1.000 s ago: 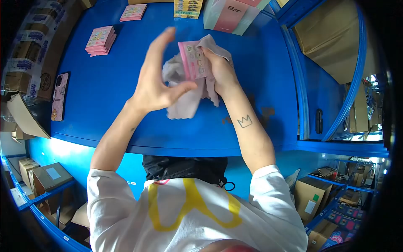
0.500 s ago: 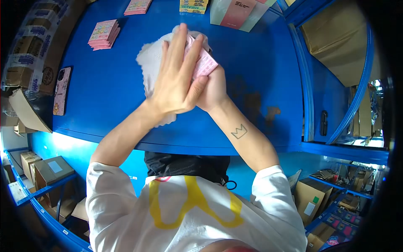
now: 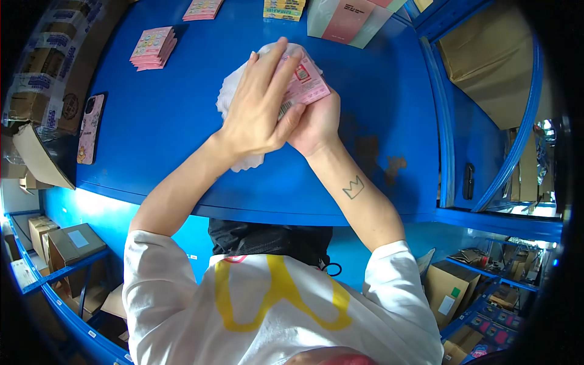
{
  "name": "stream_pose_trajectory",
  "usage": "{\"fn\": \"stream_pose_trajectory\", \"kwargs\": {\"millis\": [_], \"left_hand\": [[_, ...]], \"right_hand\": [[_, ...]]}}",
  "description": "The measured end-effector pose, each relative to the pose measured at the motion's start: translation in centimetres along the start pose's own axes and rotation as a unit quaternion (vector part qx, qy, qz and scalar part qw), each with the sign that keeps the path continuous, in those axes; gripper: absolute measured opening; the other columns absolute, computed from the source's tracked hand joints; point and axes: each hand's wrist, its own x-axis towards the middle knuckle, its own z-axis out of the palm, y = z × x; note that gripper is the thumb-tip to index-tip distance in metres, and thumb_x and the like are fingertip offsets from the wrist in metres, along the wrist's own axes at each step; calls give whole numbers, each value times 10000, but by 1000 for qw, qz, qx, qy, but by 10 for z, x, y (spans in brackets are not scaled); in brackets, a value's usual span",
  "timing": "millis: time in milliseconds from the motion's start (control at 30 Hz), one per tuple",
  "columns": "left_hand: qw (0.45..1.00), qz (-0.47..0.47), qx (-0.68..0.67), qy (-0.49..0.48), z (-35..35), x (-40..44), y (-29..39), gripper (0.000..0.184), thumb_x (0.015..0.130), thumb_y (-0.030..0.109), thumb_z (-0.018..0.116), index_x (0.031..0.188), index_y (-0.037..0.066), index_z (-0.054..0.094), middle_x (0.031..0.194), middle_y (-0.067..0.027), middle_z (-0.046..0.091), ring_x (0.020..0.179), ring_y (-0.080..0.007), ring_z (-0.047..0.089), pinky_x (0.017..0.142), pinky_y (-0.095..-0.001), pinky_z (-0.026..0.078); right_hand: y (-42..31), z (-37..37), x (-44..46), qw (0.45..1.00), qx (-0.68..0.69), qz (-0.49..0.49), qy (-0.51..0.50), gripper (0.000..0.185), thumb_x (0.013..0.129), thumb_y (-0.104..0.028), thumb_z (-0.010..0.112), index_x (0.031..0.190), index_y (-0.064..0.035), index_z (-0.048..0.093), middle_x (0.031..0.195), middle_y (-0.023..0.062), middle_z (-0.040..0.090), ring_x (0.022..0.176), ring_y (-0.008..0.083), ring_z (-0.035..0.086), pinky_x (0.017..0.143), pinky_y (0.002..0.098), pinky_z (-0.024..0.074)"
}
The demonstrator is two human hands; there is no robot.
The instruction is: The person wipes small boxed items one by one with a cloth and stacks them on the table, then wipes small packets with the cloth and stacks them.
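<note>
My left hand (image 3: 255, 115) lies with fingers stretched out over a pink printed packet (image 3: 307, 85) and a white cloth with a wavy edge (image 3: 234, 88). Its thumb rests near the packet's lower edge, beside a barcode. From below and the right, my right hand (image 3: 319, 125) holds the packet; its fingers are hidden behind it. Cloth shows left of my left hand, beyond the fingertips and below the wrist. How the cloth lies between the two palms is hidden.
On the blue table (image 3: 152, 134) are a pink packet stack (image 3: 153, 47), more pink packets (image 3: 202, 8), yellow packets (image 3: 283, 8), a pink-and-green box (image 3: 347, 21) and a phone (image 3: 90, 129). A taped carton (image 3: 39, 73) stands left; a blue frame (image 3: 439, 121) rises right.
Both hands, the packet and the cloth have moved slightly right. More of the packet's printed face and its barcode now show, and less cloth spreads out to the left.
</note>
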Motion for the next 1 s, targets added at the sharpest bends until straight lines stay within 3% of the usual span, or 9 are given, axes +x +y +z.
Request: {"fn": "stream_pose_trajectory", "kwargs": {"millis": [233, 300, 367, 467, 533, 700, 867, 967, 1000], "left_hand": [[998, -36, -21, -44, -15, -2, 6, 680, 885, 227, 603, 1481, 60, 320, 1489, -186, 367, 1360, -401, 368, 1125, -579, 263], [960, -143, -237, 40, -18, 4, 9, 663, 902, 229, 597, 1481, 68, 318, 1481, -184, 376, 1349, -397, 382, 1124, -581, 264], [858, -237, -439, 121, -20, 6, 12, 646, 919, 232, 591, 1482, 75, 316, 1474, -183, 384, 1338, -394, 396, 1123, -582, 265], [922, -185, -316, 122, -21, 4, 3, 608, 970, 320, 505, 1493, 89, 298, 1509, -197, 322, 1382, -396, 330, 1127, -615, 219], [996, -75, -32, -32, -14, -4, 7, 605, 1004, 424, 362, 1509, 106, 269, 1538, -209, 249, 1426, -406, 229, 1128, -643, 166], [993, -73, -4, -92, -2, -8, 5, 650, 988, 519, 289, 1515, 139, 264, 1558, -213, 188, 1450, -413, 145, 1130, -649, 139], [988, -142, -43, -37, -22, 4, -22, 652, 979, 550, 272, 1513, 176, 275, 1559, -212, 189, 1449, -417, 144, 1120, -667, 133], [992, -119, -31, -30, -14, -13, -17, 643, 975, 560, 269, 1513, 207, 279, 1569, -185, 187, 1456, -402, 134, 1119, -673, 127], [993, -74, -13, -86, -11, -13, -4, 624, 980, 550, 261, 1508, 221, 290, 1567, -173, 203, 1456, -397, 137, 1120, -673, 126]], "right_hand": [[-3, -7, 2, 1000, -24, 14, 5, 417, 1036, -269, 235, 1278, -106, 533, 1185, 59, 621, 1070, 188, 634, 906, 329, 527], [-8, -3, 5, 998, -22, 7, 58, 432, 1035, -324, 230, 1298, -130, 513, 1212, 57, 601, 1094, 190, 621, 907, 349, 526], [-12, 2, 8, 993, -20, 0, 113, 451, 1034, -379, 224, 1318, -154, 492, 1240, 55, 581, 1119, 193, 609, 909, 368, 525], [-10, 26, 3, 991, -53, -7, 125, 457, 1037, -376, 216, 1343, -152, 471, 1275, 67, 558, 1150, 200, 589, 940, 370, 502], [-6, 38, 1, 987, -82, -15, 136, 466, 1039, -373, 208, 1369, -150, 451, 1310, 79, 535, 1182, 208, 569, 970, 373, 479], [-10, 13, 1, 999, -27, 1, -29, 468, 1035, -355, 229, 1401, -132, 416, 1372, 66, 504, 1195, 216, 559, 992, 356, 467], [7, 41, 4, 997, 31, 60, 43, 466, 1036, -332, 222, 1410, -124, 408, 1381, 75, 499, 1199, 227, 559, 1021, 376, 446], [-7, -8, -4, 999, 15, 51, -2, 461, 1038, -322, 230, 1423, -128, 392, 1390, 80, 490, 1224, 228, 542, 1021, 365, 443], [-14, -28, -5, 999, 6, 46, -26, 459, 1039, -317, 234, 1430, -130, 385, 1394, 83, 485, 1236, 229, 534, 1021, 359, 441]]}}
